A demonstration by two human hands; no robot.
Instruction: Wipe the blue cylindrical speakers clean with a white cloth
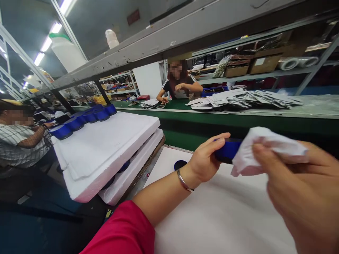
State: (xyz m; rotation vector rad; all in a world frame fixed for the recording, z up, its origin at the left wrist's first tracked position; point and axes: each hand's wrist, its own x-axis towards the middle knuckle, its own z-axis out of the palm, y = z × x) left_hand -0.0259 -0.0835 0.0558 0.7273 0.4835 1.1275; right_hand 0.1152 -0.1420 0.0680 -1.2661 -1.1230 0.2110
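Note:
My left hand [205,158] grips a round blue part [227,151] and holds it up above a white foam board [212,218]. My right hand [304,190] is closed on a white cloth [262,150] pressed against the right side of the blue part. A metal bracelet sits on my left wrist, and a red sleeve covers the upper arm. Just beyond my left wrist, a dark round hole [180,164] shows in the foam board.
Stacked white foam trays [106,151] lie at left, with a row of blue parts [87,118] along their far edge. A green conveyor [201,120] runs across, carrying flat white cartons [243,98]. One person sits beyond it, another at far left.

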